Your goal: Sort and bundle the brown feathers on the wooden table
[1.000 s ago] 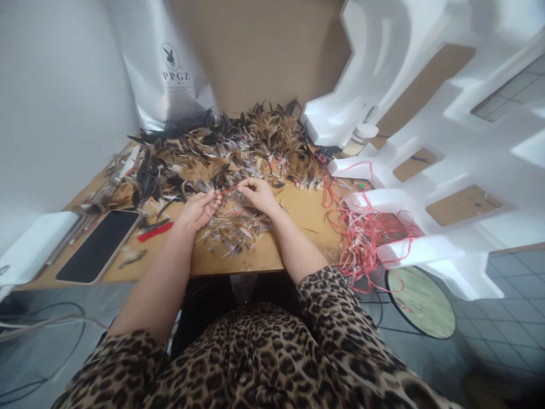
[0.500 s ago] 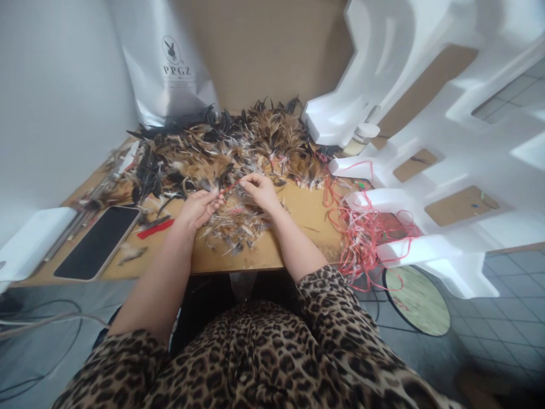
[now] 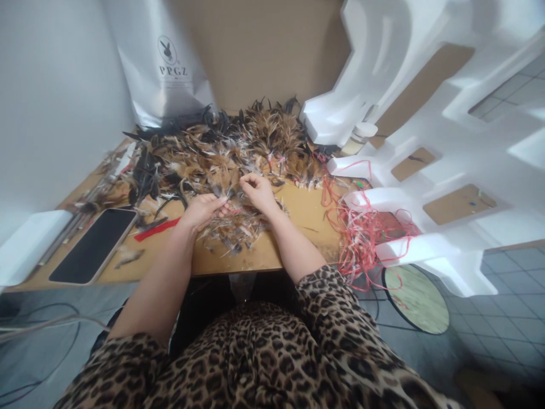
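Observation:
A big heap of brown, tan and black feathers [image 3: 221,147] covers the back of a small wooden table [image 3: 306,213]. My left hand [image 3: 203,209] and my right hand [image 3: 256,190] meet at the heap's front edge, fingers pinched on a small bunch of feathers [image 3: 232,190] between them. Loose feather bits [image 3: 232,233] lie under my wrists. Whether the red string still runs between my fingers is hard to make out.
A black phone [image 3: 91,244] and a red strip [image 3: 155,229] lie on the left of the table. Tangled red string [image 3: 364,233] hangs off the right edge. White foam packing [image 3: 426,130], a small bottle [image 3: 357,139], a silver bag [image 3: 166,68], cardboard behind, and a round mat [image 3: 415,298] are nearby.
The red string stretched between my hands earlier no longer shows. My left hand has turned palm down and moved slightly right toward the right hand.

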`<state>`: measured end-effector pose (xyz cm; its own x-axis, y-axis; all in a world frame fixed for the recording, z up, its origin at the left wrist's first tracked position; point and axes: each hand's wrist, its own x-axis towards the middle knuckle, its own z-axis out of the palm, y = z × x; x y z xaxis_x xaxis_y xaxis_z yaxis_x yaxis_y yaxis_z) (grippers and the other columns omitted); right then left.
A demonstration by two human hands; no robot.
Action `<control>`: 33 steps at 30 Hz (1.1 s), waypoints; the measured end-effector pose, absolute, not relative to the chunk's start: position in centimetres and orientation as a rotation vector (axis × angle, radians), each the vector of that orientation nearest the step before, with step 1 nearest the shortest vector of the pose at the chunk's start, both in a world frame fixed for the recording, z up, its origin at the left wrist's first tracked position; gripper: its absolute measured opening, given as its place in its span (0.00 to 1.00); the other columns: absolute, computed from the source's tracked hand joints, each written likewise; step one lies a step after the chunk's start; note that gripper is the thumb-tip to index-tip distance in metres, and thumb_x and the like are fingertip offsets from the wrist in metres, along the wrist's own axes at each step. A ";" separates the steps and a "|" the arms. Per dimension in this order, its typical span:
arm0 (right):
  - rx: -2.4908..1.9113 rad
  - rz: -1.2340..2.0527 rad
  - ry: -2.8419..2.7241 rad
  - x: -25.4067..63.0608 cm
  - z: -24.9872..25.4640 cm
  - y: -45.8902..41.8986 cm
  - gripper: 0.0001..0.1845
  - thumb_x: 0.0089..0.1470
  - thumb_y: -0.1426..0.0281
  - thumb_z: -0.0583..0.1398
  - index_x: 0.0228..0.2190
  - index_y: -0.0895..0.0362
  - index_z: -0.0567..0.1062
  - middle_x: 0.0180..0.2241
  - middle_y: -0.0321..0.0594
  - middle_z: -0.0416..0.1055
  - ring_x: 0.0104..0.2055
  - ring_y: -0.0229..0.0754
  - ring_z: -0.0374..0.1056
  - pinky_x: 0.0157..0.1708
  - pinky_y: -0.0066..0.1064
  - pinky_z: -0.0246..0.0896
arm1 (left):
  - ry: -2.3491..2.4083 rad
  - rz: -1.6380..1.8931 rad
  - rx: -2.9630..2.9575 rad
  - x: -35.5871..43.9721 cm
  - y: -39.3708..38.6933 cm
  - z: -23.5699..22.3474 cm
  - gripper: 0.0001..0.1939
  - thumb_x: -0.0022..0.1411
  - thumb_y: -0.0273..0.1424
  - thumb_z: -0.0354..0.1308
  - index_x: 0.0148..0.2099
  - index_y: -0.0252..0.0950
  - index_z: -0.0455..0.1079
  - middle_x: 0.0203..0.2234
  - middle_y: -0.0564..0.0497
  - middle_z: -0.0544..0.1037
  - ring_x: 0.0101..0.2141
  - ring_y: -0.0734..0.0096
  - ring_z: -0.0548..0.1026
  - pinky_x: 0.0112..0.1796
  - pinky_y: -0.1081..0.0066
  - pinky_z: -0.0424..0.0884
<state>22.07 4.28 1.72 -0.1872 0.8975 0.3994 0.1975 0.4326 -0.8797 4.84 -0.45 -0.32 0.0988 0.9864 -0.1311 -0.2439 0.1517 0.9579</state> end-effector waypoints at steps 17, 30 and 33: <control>-0.871 0.078 -2.462 20.5 6.1 1.3 0.13 0.56 0.67 0.52 0.30 0.56 0.75 0.37 0.43 0.69 0.44 0.44 0.58 0.45 0.37 0.48 | 1.285 0.851 1.514 6.0 -1.1 -0.6 0.12 0.54 0.31 0.54 0.21 0.33 0.65 0.10 0.54 0.67 0.11 0.79 0.62 0.16 0.77 0.57; -0.815 1.104 -2.076 23.8 2.9 6.1 0.09 0.44 0.68 0.60 0.26 0.63 0.75 0.24 0.36 0.70 0.26 0.33 0.62 0.30 0.25 0.57 | 1.115 1.296 1.156 6.5 -1.5 0.3 0.11 0.53 0.36 0.58 0.27 0.31 0.69 0.14 0.55 0.66 0.12 0.84 0.58 0.14 0.79 0.52; -0.868 1.090 -2.017 23.2 2.4 5.1 0.11 0.45 0.67 0.60 0.27 0.64 0.75 0.24 0.36 0.70 0.26 0.32 0.61 0.31 0.25 0.57 | 1.053 1.388 0.916 6.7 -1.1 0.7 0.08 0.50 0.31 0.59 0.29 0.30 0.69 0.16 0.56 0.65 0.13 0.85 0.57 0.14 0.81 0.49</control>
<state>23.24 5.12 2.40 -0.5492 0.7990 0.2448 0.2332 0.4278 -0.8733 6.72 -1.15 0.68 -0.0862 0.9956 -0.0380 -0.3048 0.0099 0.9524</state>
